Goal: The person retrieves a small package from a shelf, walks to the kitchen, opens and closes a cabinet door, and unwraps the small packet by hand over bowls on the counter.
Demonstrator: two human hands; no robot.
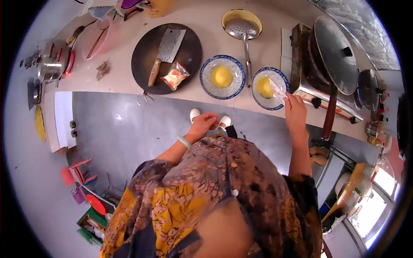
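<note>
My right hand [296,109] grips a pale, slim utensil [278,90], whose exact kind I cannot make out. Its far end reaches over the right blue-rimmed bowl [282,77], where yellow food [264,87] lies. Just left of that stands a second blue-rimmed bowl [206,88] with a rounded yellow mass [221,76] in the middle. My left hand [206,123] hangs in front of my body, below the counter edge. Its fingers are loosely bent and seem to hold nothing.
A dark round pan [146,47] carries a cleaver [171,47] and a small packet [175,76]. A skimmer [243,29] rests on a yellow-rimmed bowl [223,19]. At right, a lidded wok [335,56] sits on a gas stove [305,88], its handle [330,114] projecting past the counter.
</note>
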